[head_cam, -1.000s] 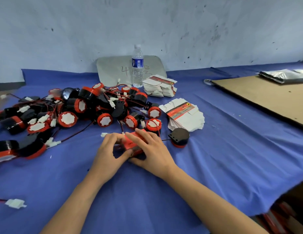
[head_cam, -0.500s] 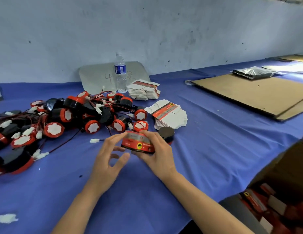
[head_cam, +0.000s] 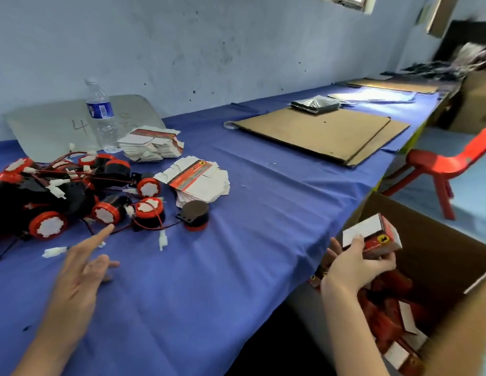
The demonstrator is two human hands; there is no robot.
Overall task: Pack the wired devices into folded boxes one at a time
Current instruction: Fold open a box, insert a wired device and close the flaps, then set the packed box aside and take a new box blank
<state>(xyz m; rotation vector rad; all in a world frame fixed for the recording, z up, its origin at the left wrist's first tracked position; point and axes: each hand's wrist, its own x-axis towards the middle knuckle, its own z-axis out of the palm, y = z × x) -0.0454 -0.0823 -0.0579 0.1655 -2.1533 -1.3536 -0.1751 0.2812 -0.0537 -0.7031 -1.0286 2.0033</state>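
Red box [head_cam: 372,236] gripped in right hand [head_cam: 353,270] fingers.

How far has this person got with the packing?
Partly done. Packed red boxes already lie in the cardboard carton. The right hand holds another closed box over it. The left hand points toward the pile of unpacked devices; flat boxes wait too.

Moves the red box [head_cam: 372,234] off the counter [head_cam: 209,289], gripped in the right hand [head_cam: 353,270], over the open carton [head_cam: 442,248]; frees the left hand [head_cam: 79,270], fingers spread.
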